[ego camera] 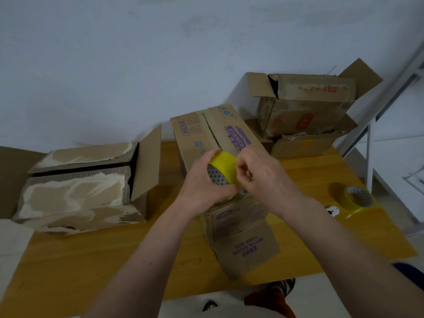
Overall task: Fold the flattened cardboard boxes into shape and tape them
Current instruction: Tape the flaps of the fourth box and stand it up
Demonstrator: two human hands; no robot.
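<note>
On the bench [91, 260] a box with purple print [220, 134] stands at the middle, running from the far edge toward the near edge, and both hands meet above it: the left hand [204, 182] grips a tape roll [221, 167] while the right hand [261, 173] pinches at the roll's right side. A torn box [80, 189] lies at the far left, and two stacked boxes [305, 115] sit at the far right, behind and right of the middle box. A second tape roll [356, 198] rests near the bench's right edge, with a small round object [332, 211] just left of it.
</note>
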